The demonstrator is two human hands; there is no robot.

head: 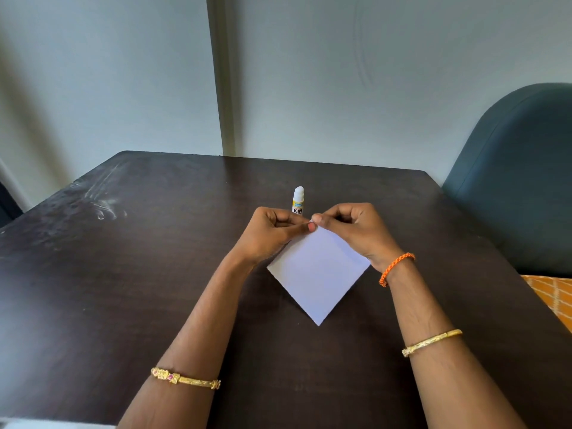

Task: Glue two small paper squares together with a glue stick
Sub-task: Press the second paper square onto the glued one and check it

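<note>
Table: dark brown wood top (123,305), w/ pale scuff marks (102,196) near the far left corner.
Wall: light grey-blue wall (340,72) right behind the table, w/ a pale strip (221,88) going up & down in the middle.
Chair: dark teal soft chair (513,181) on the right side, next to the table.
Cloth: orange cloth w/ white lines (554,295) at the right edge, under the chair.
Paper: white paper square (318,274), turned like a diamond, one corner points at the person. It sits in the middle of the table. Near corner looks down on the table; far corner is up in the fingers. Looks flat & clean, no folds seen. Can't tell if it's 1 sheet or 2 on top of each other.
Glue: white glue stick (298,201) stands up straight, just behind the hands. Black letters "KIN" on it. Bottom part is hid by the hands.
L hand: left hand (272,230) has curled fingers; thumb & 1st finger pinch the far corner of the paper.
R hand: right hand (349,227) is curled too, its thumb & fingertips pinch the same corner. Both hands' fingertips meet there.
Wrists: gold bangle (185,379) on the left arm; gold bangle (431,342) & orange braided band (396,267) on the right arm.
</note>
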